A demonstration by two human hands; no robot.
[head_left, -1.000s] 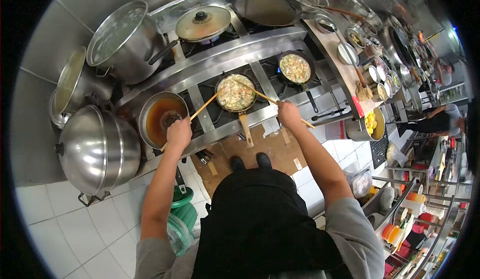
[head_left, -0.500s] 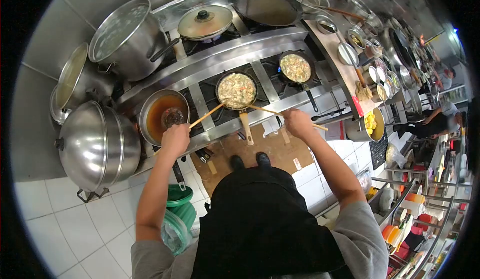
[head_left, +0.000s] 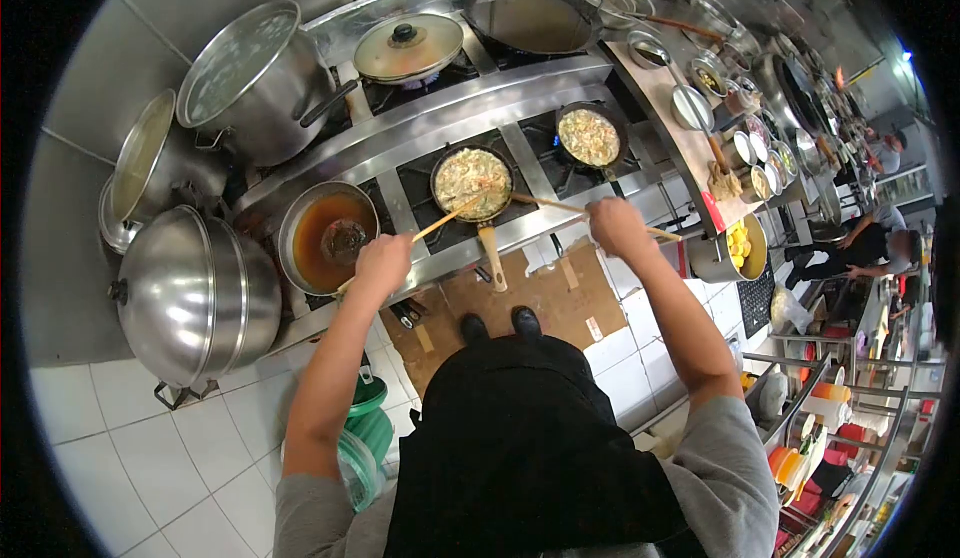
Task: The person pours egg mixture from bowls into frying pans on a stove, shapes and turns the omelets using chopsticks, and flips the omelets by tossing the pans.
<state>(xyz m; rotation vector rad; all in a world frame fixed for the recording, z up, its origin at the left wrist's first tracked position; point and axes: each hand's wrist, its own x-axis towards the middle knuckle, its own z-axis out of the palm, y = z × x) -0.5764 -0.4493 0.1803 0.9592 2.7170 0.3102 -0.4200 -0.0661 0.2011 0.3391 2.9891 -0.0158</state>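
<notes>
My left hand point(head_left: 384, 262) is closed around a long wooden stick point(head_left: 437, 226), whose tip lies in the food of the middle pan point(head_left: 473, 185). Another wooden stick point(head_left: 548, 203) is gripped in my right hand point(head_left: 617, 226), its tip at that pan's right rim. Pale chopped food with orange bits fills this pan, and its wooden handle point(head_left: 492, 258) points toward me. A smaller dark pan point(head_left: 590, 138) with similar food sits on the burner to the right. Left of my left hand is a pan of brown liquid point(head_left: 330, 238) with a round strainer or ladle in it.
Large steel pots point(head_left: 255, 88) and a domed steamer point(head_left: 200, 293) stand at the left. A lidded pan point(head_left: 408, 48) and a wide dark pan point(head_left: 532, 18) are at the back. Ingredient bowls point(head_left: 692, 108) line the right counter. Other people point(head_left: 870, 243) stand far right.
Both sticks first came out of the middle pan's food; the left stick's tip is now back in it. My left hand has moved right, and my right hand has moved right and slightly up.
</notes>
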